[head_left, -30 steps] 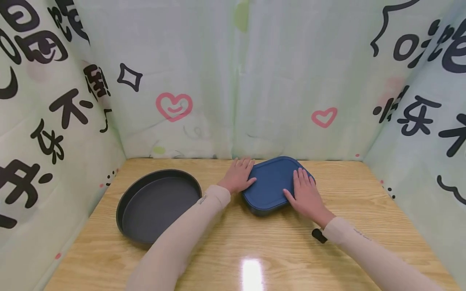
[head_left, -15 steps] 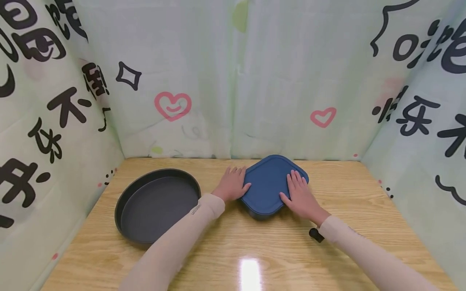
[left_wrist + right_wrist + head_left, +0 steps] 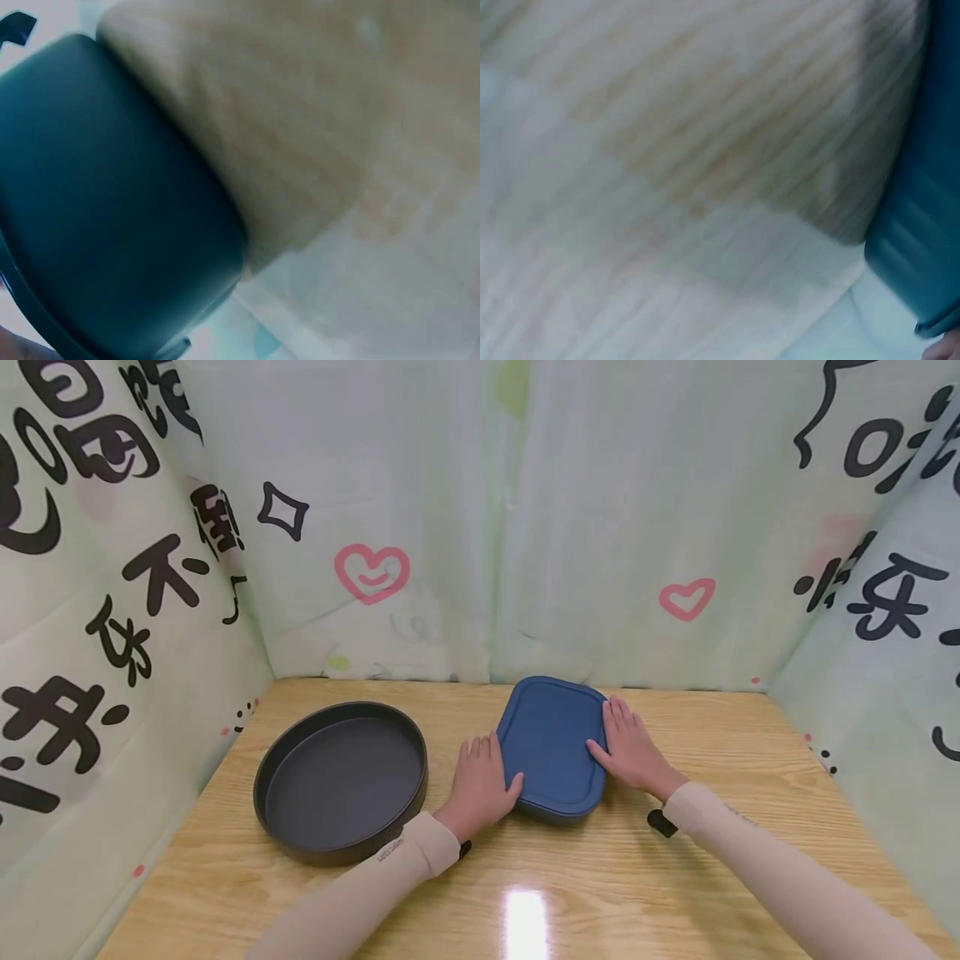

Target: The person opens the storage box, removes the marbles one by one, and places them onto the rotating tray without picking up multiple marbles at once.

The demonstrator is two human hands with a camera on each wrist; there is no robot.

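Observation:
A blue lidded food container (image 3: 555, 743), rectangular with rounded corners, stands on the table between both hands in the head view. Its long side now runs roughly front to back. Straight fingers of my left hand (image 3: 480, 785) lie along its left side, the thumb at the lid's near left corner. On the opposite side, my right hand (image 3: 633, 747) touches the right edge with extended fingers, its thumb over the lid. The container's side wall (image 3: 112, 202) fills much of the left wrist view, and the right wrist view catches the container (image 3: 922, 202) at its right border.
A round dark grey pan (image 3: 341, 781) without a visible handle stands on the wooden table (image 3: 712, 752) to the left, close to my left forearm. Printed curtains (image 3: 600, 527) enclose the table at the back and both sides.
The container has turned counterclockwise as seen from above. My left hand has come nearer along its left side, while my right hand has shifted slightly away from me.

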